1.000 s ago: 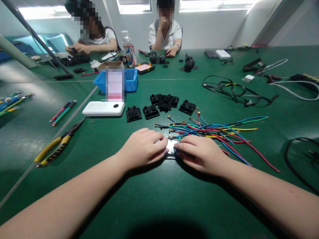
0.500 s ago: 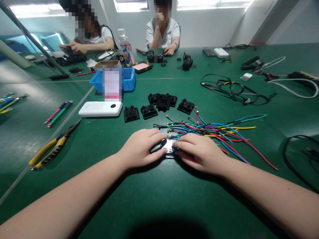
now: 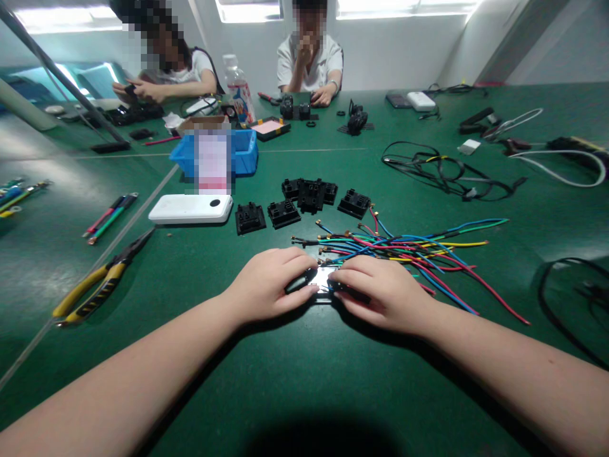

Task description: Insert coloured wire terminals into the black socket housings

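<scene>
A small, flat, glossy panel (image 3: 322, 278) with a bright white face and dark edges rests on or just above the table. My left hand (image 3: 271, 282) grips its left side, thumb at the near edge and fingers curled over the far one. On the opposite side, my right hand (image 3: 385, 293) has its fingers bent around the panel. Both hands hide much of it, so its exact kind cannot be made out. Just beyond my right hand lies a bundle of coloured wires (image 3: 419, 254) with brass terminals. Several black plastic socket modules (image 3: 311, 195) sit farther out.
Yellow-handled pliers (image 3: 104, 279) lie at the left, below some short wires (image 3: 111, 219). A white power bank (image 3: 190, 209) stands before a blue bin (image 3: 245, 152). Black cables (image 3: 442, 168) are coiled at the right. Two people (image 3: 311, 60) sit across the table.
Both hands keep nearly the same hold on the panel. The view has shifted very slightly, and the person opposite has moved the raised hand a little.
</scene>
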`<action>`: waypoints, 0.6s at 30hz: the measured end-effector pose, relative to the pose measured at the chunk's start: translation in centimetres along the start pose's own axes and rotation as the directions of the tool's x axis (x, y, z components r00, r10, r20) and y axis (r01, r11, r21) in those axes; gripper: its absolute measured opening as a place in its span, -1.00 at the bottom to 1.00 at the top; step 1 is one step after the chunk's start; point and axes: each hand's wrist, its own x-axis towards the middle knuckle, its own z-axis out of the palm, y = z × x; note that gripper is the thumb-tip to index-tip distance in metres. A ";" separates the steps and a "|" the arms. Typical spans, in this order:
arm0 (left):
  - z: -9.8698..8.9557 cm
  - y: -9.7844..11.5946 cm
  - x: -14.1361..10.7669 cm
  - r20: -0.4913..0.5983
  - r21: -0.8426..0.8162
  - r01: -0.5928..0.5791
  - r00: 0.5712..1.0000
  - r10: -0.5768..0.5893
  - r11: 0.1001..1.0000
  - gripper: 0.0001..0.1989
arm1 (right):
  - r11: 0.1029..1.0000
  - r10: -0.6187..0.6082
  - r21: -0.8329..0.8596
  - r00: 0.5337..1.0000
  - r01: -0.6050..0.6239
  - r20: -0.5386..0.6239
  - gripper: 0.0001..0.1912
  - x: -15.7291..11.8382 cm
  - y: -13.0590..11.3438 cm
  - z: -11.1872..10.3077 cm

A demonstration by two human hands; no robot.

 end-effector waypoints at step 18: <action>0.0 -0.1 -0.1 -0.014 0.024 -0.007 1.000 0.007 1.000 -0.70 | 0.922 0.330 0.269 0.929 -0.278 -0.169 -0.88 2.8 -3.3 -8.0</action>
